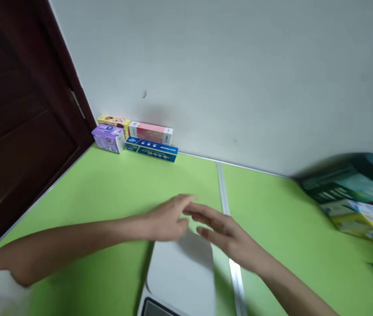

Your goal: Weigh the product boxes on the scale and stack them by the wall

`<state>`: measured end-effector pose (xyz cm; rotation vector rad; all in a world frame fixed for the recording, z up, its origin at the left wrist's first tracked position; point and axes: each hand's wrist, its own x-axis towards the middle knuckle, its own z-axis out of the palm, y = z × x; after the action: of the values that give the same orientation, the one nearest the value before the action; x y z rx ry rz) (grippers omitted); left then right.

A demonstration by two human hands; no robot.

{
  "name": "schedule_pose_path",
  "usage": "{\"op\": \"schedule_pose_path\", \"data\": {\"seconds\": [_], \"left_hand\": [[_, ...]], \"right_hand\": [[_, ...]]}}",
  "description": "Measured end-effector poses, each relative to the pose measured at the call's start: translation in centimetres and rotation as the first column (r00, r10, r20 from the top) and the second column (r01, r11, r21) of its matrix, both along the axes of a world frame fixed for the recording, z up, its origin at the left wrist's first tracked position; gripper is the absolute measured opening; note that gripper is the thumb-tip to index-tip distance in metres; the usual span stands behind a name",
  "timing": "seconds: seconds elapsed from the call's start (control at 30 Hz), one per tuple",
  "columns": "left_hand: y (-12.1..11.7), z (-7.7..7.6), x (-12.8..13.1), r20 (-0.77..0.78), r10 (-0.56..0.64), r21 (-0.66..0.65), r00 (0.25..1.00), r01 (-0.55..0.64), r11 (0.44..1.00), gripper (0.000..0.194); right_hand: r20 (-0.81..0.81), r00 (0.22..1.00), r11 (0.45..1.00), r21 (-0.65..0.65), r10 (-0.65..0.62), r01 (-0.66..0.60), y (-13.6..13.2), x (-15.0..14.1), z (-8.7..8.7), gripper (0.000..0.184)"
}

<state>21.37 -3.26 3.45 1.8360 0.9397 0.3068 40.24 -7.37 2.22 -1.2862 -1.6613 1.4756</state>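
My left hand (169,219) reaches in from the left with its fingers stretched forward and the thumb apart from them. From the right comes my right hand (226,232), fingers extended and slightly bent, thumb apart below. The fingertips of both hands meet or overlap; I cannot tell whether they touch. No object shows in either hand. Beneath them lies a flat white device (181,272) with rounded corners and a dark framed display (158,308) at its near end, like a scale. Its far edge is partly hidden by my hands.
Against the wall stand a purple pack (109,138), a yellow box (115,120), a pink box (151,132) and a dark blue box (151,149). At right are a dark green package (347,182) and a yellow-white box (364,220). A metal strip (224,188) crosses the green table (84,188).
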Motion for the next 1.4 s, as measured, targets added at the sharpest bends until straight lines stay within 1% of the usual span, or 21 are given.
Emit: {"op": "schedule_pose_path", "data": {"seconds": [0.03, 0.07, 0.13, 0.17, 0.2, 0.23, 0.27, 0.33, 0.47, 0.6, 0.63, 0.7, 0.77, 0.83, 0.9, 0.97, 1.03, 1.1, 1.17, 1.27, 1.4], "left_hand": [[2.0, -0.8, -1.1, 0.018, 0.16, 0.015, 0.987, -0.161, 0.987, 0.067], [4.1, -1.6, -2.0, 0.045, 0.339, 0.031, 0.94, -0.341, 0.94, 0.072], [8.5, -3.3, -3.7, 0.109, 0.64, 0.041, 0.761, -0.646, 0.762, 0.079], [10.5, -4.1, -4.5, 0.128, 0.729, 0.032, 0.673, -0.737, 0.675, 0.082], [12.3, -4.7, -5.1, 0.137, 0.784, 0.023, 0.605, -0.793, 0.608, 0.086], [13.7, -5.3, -5.7, 0.14, 0.814, 0.016, 0.564, -0.823, 0.568, 0.089], [14.9, -5.8, -6.1, 0.142, 0.828, 0.013, 0.543, -0.837, 0.547, 0.091], [16.5, -6.5, -6.6, 0.148, 0.839, 0.013, 0.524, -0.849, 0.528, 0.091], [18.1, -7.3, -6.9, 0.18, 0.825, 0.036, 0.536, -0.841, 0.539, 0.083], [18.7, -7.4, -6.6, 0.122, 0.855, 0.012, 0.504, -0.862, 0.506, 0.077], [18.4, -7.3, -6.4, 0.105, 0.857, -0.003, 0.505, -0.861, 0.508, 0.078], [16.7, -6.8, -6.0, 0.107, 0.828, -0.023, 0.55, -0.831, 0.555, 0.08], [13.9, -5.8, -5.6, 0.118, 0.775, -0.039, 0.621, -0.777, 0.628, 0.085], [10.2, -4.5, -5.5, 0.133, 0.712, -0.067, 0.69, -0.71, 0.701, 0.088], [5.8, -3.2, -5.6, 0.141, 0.662, -0.121, 0.736, -0.651, 0.749, 0.092], [1.0, -2.2, -6.0, 0.132, 0.618, -0.186, 0.775, -0.593, 0.783, 0.093], [-3.8, -1.7, -6.6, 0.081, 0.564, -0.251, 0.822, -0.53, 0.81, 0.092], [-8.1, -1.7, -7.2, 0.038, 0.541, -0.29, 0.84, -0.509, 0.811, 0.091], [-11.4, -2.2, -7.7, 0.003, 0.537, -0.302, 0.844, -0.511, 0.805, 0.092], [-14.1, -2.8, -8.0, -0.039, 0.509, -0.285, 0.86, -0.498, 0.819, 0.093], [-14.9, -2.7, -8.2, -0.14, 0.506, -0.254, 0.851, -0.525, 0.812, 0.091]], "right_hand": [[-0.047, 0.997, 0.998, -0.014, -0.065, 0.065, 2.2, -1.2, -0.3, 0.042], [-0.092, 0.982, 0.987, -0.03, -0.162, 0.16, 4.5, -2.2, -0.8, 0.041], [-0.158, 0.912, 0.925, -0.079, -0.379, 0.371, 8.8, -3.7, -2.1, 0.038], [-0.177, 0.86, 0.878, -0.107, -0.479, 0.467, 10.8, -4.3, -2.9, 0.036], [-0.184, 0.807, 0.827, -0.134, -0.562, 0.546, 12.6, -4.8, -3.6, 0.033], [-0.18, 0.76, 0.781, -0.154, -0.624, 0.605, 14.2, -5.2, -4.3, 0.03], [-0.171, 0.724, 0.744, -0.165, -0.668, 0.647, 15.5, -5.6, -4.9, 0.028], [-0.155, 0.688, 0.705, -0.168, -0.709, 0.689, 17.3, -6.4, -5.9, 0.026], [-0.166, 0.711, 0.73, -0.148, -0.683, 0.667, 18.5, -7.6, -6.5, 0.035], [-0.179, 0.727, 0.749, -0.162, -0.663, 0.643, 18.1, -7.4, -6.2, 0.035], [-0.177, 0.726, 0.747, -0.172, -0.665, 0.642, 17.8, -7.1, -6.0, 0.032], [-0.161, 0.722, 0.739, -0.191, -0.673, 0.646, 16.6, -6.1, -5.6, 0.026], [-0.134, 0.739, 0.749, -0.199, -0.66, 0.632, 14.4, -4.8, -4.8, 0.021], [-0.111, 0.763, 0.767, -0.199, -0.636, 0.61, 11.3, -3.6, -3.4, 0.021], [-0.102, 0.778, 0.779, -0.197, -0.62, 0.595, 7.1, -2.3, -1.7, 0.026], [-0.093, 0.763, 0.763, -0.192, -0.64, 0.617, 2.3, -1.1, 0.0, 0.036], [-0.063, 0.743, 0.74, -0.176, -0.666, 0.649, -2.7, 0.0, 1.1, 0.048], [-0.02, 0.734, 0.724, -0.187, -0.679, 0.664, -7.4, 0.8, 1.3, 0.057], [0.02, 0.737, 0.711, -0.244, -0.676, 0.659, -11.3, 1.3, 0.8, 0.065], [0.031, 0.743, 0.692, -0.339, -0.669, 0.638, -14.9, 1.0, -0.4, 0.073], [-0.004, 0.77, 0.712, -0.385, -0.638, 0.587, -16.1, 0.1, -1.1, 0.076]]}}
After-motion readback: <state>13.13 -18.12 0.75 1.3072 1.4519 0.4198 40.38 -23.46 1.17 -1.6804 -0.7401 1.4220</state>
